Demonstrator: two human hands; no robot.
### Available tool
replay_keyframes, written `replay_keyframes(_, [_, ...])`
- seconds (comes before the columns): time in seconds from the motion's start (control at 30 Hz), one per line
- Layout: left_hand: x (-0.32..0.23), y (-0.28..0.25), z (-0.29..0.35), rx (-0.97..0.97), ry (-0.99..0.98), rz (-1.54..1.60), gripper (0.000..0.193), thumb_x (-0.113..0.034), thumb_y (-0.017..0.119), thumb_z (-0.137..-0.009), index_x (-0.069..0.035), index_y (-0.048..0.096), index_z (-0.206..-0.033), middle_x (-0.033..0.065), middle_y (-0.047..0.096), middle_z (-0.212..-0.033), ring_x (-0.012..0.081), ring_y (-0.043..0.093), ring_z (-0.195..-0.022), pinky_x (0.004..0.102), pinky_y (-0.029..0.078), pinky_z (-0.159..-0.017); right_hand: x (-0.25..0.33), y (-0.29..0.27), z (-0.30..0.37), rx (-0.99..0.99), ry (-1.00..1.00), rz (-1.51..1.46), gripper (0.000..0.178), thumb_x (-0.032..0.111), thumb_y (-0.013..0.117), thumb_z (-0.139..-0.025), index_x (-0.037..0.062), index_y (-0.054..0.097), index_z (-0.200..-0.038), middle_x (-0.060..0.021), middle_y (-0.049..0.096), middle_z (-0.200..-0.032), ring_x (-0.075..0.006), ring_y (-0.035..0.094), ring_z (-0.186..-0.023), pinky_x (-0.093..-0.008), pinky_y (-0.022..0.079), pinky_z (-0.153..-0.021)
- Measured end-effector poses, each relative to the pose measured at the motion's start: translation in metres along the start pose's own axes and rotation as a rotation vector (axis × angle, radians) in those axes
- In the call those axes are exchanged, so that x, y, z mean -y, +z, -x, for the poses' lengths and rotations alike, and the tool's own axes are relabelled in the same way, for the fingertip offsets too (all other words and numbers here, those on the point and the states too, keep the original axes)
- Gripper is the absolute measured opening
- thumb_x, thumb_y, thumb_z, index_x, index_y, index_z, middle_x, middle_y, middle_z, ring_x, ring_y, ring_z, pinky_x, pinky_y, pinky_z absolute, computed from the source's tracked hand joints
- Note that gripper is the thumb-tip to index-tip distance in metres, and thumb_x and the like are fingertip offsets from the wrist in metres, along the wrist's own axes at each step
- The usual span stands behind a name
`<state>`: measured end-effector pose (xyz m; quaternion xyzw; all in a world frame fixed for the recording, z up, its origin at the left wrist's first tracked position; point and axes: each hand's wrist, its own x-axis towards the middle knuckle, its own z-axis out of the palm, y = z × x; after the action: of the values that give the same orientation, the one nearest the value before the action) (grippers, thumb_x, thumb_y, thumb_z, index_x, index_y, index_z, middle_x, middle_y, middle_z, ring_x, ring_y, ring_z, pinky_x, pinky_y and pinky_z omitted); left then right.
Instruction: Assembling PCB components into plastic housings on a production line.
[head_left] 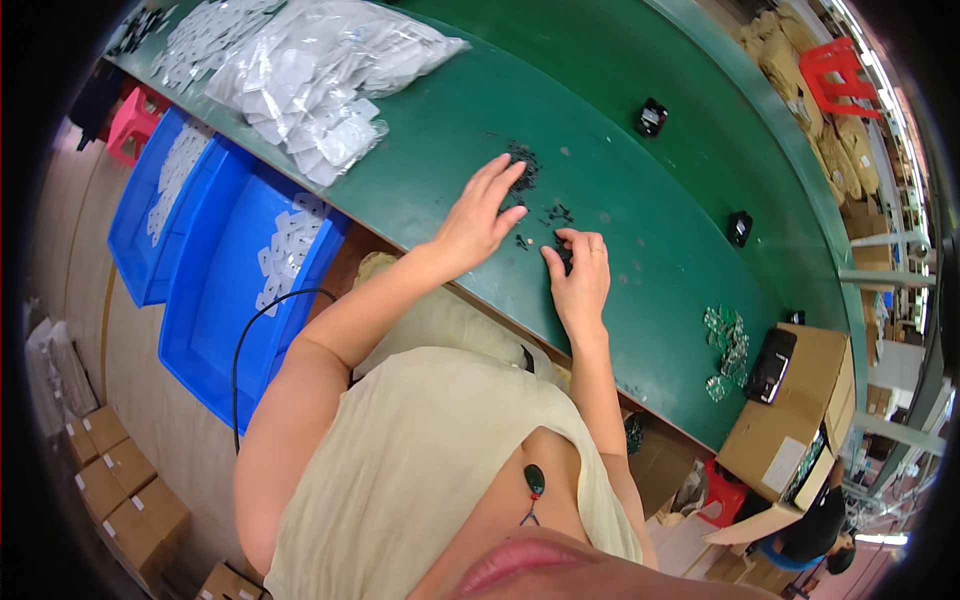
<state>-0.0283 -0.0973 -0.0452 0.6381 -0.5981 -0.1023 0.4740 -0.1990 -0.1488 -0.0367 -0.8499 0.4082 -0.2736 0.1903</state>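
Note:
On the green tabletop [440, 130], my left hand [478, 222] reaches over a loose pile of small black parts [524, 178]. Its fingers are stretched out and apart, the fingertips at the pile and the thumb pointing right. My right hand [582, 285] rests lower and to the right, thumb and index finger apart. A smaller heap of black parts [564, 258] lies between that thumb and the fingers, partly hidden by them. More black bits [558, 213] are scattered between my two hands. The parts are too small for me to tell their kind.
A clear bag of white plastic pieces [320, 75] lies at the far left. Blue bins [190, 350] with similar pieces stand beyond the left edge. At right are green circuit boards [728, 345], a black case [771, 365] and a cardboard box [790, 410]. A raised green wall borders the back.

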Motion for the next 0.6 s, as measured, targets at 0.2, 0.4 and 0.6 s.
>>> replay_keyframes(0.2, [0.015, -0.045, 0.000, -0.265, 0.014, -0.090, 0.037, -0.008, 0.054, -0.081, -0.005, 0.048, -0.117, 0.0159, 0.046, -0.121, 0.0317, 0.044, -0.112, 0.0365, 0.035, -0.094, 0.000, 0.002, -0.010, -0.008, -0.012, 0.042, 0.016, 0.011, 0.066, -0.073, 0.0052, 0.055, -0.084, -0.0060, 0.050, -0.077, -0.0212, 0.050, -0.069, -0.0327, 0.043, -0.060])
replay_keyframes(0.4, [0.063, -0.122, 0.033, -0.646, -0.050, -0.296, 0.019, 0.004, 0.050, -0.077, -0.003, 0.058, -0.093, 0.0120, 0.055, -0.093, 0.0260, 0.055, -0.085, 0.0309, 0.045, -0.074, -0.002, 0.005, -0.019, 0.073, 0.028, 0.046, 0.011, 0.008, 0.063, -0.076, 0.0038, 0.053, -0.078, -0.0068, 0.050, -0.075, -0.0223, 0.050, -0.066, -0.0330, 0.042, -0.059])
replay_keyframes(0.6, [0.192, -0.182, 0.115, -0.990, -0.587, -0.277, 0.018, 0.002, 0.045, -0.078, -0.003, 0.059, -0.088, 0.0096, 0.059, -0.083, 0.0171, 0.057, -0.068, 0.0279, 0.045, -0.064, 0.011, -0.002, -0.017, 0.026, 0.113, -0.021, 0.014, 0.009, 0.066, -0.075, 0.0018, 0.055, -0.080, -0.0053, 0.052, -0.074, -0.0151, 0.050, -0.063, -0.0271, 0.043, -0.055])
